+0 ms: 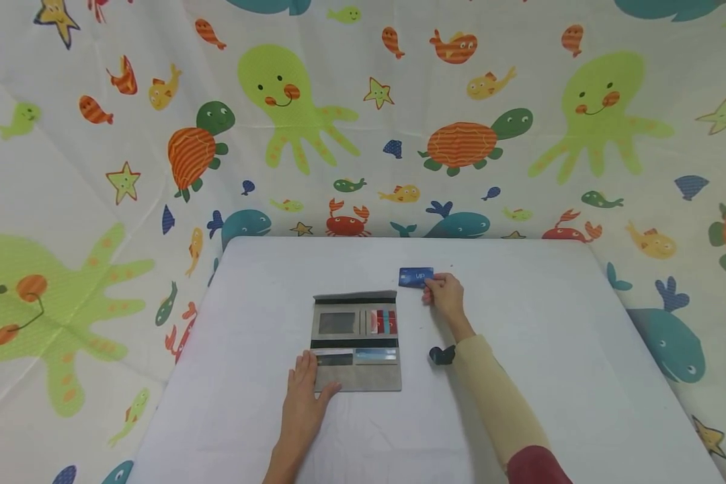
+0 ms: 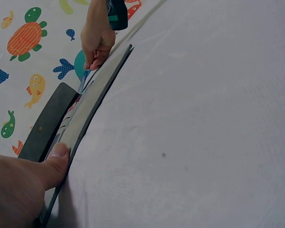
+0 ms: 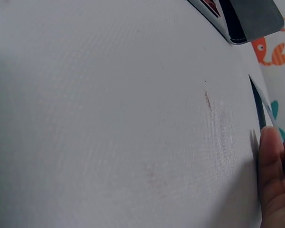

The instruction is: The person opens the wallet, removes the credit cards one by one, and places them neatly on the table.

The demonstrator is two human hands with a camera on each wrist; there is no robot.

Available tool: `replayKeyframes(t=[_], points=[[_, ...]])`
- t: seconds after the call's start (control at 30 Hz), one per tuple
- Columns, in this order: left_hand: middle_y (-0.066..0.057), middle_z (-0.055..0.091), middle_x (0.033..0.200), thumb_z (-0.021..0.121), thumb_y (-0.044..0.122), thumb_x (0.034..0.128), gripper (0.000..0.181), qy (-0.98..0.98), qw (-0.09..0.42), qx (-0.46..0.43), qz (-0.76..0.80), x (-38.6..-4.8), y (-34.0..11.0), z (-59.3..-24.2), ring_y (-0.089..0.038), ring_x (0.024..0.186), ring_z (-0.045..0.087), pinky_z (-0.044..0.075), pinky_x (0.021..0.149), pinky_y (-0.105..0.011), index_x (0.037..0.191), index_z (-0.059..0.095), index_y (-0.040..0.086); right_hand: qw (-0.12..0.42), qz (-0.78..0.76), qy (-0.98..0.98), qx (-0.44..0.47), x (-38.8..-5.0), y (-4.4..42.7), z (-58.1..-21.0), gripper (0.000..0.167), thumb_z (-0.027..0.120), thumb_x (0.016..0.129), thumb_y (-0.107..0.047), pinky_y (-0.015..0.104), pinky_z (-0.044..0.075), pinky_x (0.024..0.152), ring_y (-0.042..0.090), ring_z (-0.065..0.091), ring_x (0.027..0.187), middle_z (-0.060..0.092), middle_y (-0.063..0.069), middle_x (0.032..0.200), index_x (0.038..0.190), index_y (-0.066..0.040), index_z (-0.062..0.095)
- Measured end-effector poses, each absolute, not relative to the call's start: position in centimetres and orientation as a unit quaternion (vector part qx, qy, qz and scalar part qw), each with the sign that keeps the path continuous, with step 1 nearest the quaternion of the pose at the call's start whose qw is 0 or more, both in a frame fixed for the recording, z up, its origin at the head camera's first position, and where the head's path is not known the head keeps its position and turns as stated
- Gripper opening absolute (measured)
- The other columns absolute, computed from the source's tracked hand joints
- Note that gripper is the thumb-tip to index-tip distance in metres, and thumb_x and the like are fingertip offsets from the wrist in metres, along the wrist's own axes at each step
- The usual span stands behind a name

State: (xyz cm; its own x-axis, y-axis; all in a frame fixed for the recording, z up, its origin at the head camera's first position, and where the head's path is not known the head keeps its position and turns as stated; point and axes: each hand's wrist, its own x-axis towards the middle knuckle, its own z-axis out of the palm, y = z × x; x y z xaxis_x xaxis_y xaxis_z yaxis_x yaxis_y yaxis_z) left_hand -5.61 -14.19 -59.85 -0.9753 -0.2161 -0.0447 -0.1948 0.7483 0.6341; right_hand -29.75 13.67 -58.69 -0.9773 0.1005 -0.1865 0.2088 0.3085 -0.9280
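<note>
A grey wallet [image 1: 363, 380] lies unfolded on the white table, with several cards in its slots. My left hand [image 1: 305, 396] rests on its lower left edge, fingers extended and thumb apart. In the left wrist view, the left thumb [image 2: 59, 159] presses on the wallet's edge. Beyond the wallet's upper right corner, my right hand [image 1: 446, 294] pinches the right end of a blue card [image 1: 413, 275] marked VIP. The right wrist view shows this card [image 3: 263, 102] edge-on, one side raised, between thumb and fingers; the wallet's flap [image 3: 259, 19] stands up nearby.
A small black device [image 1: 441, 355] sits at the right wrist beside the beige sleeve. The white table [image 1: 550, 323] extends to both sides. Behind it hangs a cloth [image 1: 363, 134] printed with sea animals.
</note>
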Motion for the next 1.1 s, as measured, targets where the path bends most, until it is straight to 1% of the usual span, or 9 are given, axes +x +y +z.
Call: replayKeyframes(t=[0.13,0.27,0.4,0.6,0.8,1.1], points=[[-0.02,0.027,0.163,0.073,0.04,0.0888,0.086,-0.934,0.007,0.111,-0.338,-5.6,-14.2,-59.7,-0.037,0.154,0.02,0.017,0.127,-0.056,0.152,0.035,-0.004,0.044,-0.572,0.812,0.106,-30.3,13.1,-58.5,0.032,0.059,0.101,-0.015,0.021,0.06,0.056,0.008,0.065,0.057,0.069,0.016,0.091,0.127,0.004,0.053],[-0.02,0.028,0.163,0.074,0.039,0.0886,0.086,-0.934,0.006,0.11,-0.339,-5.7,-14.2,-59.7,-0.038,0.154,0.02,0.017,0.126,-0.056,0.152,0.035,-0.004,0.032,-0.548,0.828,0.111,-30.9,12.6,-58.4,0.032,0.057,0.101,-0.016,0.02,0.056,0.053,0.009,0.062,0.054,0.067,0.014,0.086,0.126,0.004,0.053],[-0.02,0.027,0.163,0.074,0.04,0.0887,0.086,-0.933,0.003,0.112,-0.341,-5.7,-14.2,-59.8,-0.038,0.154,0.02,0.017,0.126,-0.056,0.152,0.035,-0.005,0.03,-0.514,0.849,0.116,-31.4,12.3,-58.5,0.034,0.055,0.102,-0.017,0.018,0.052,0.05,0.01,0.06,0.05,0.066,0.012,0.08,0.129,0.004,0.052],[-0.02,0.027,0.164,0.074,0.04,0.0885,0.087,-0.934,-0.002,0.112,-0.34,-5.7,-14.2,-59.8,-0.038,0.154,0.02,0.017,0.126,-0.056,0.153,0.034,-0.004,0.036,-0.455,0.882,0.116,-31.9,12.1,-58.5,0.036,0.052,0.104,-0.019,0.021,0.045,0.051,0.011,0.058,0.048,0.064,0.007,0.067,0.131,0.004,0.052],[-0.02,0.027,0.163,0.073,0.04,0.0886,0.086,-0.936,-0.003,0.115,-0.332,-5.7,-14.3,-59.8,-0.038,0.154,0.02,0.018,0.126,-0.056,0.152,0.035,-0.004,0.045,-0.422,0.899,0.106,-32.3,11.9,-58.5,0.033,0.052,0.104,-0.019,0.021,0.045,0.052,0.011,0.058,0.048,0.063,0.005,0.064,0.128,0.004,0.053],[-0.02,0.028,0.163,0.074,0.039,0.0879,0.087,-0.936,0.005,0.113,-0.334,-5.7,-14.1,-59.8,-0.038,0.154,0.021,0.019,0.125,-0.057,0.153,0.035,-0.003,0.051,-0.412,0.901,0.126,-32.3,11.6,-58.0,0.028,0.052,0.104,-0.018,0.023,0.046,0.056,0.013,0.058,0.048,0.06,0.006,0.062,0.122,0.004,0.054]])
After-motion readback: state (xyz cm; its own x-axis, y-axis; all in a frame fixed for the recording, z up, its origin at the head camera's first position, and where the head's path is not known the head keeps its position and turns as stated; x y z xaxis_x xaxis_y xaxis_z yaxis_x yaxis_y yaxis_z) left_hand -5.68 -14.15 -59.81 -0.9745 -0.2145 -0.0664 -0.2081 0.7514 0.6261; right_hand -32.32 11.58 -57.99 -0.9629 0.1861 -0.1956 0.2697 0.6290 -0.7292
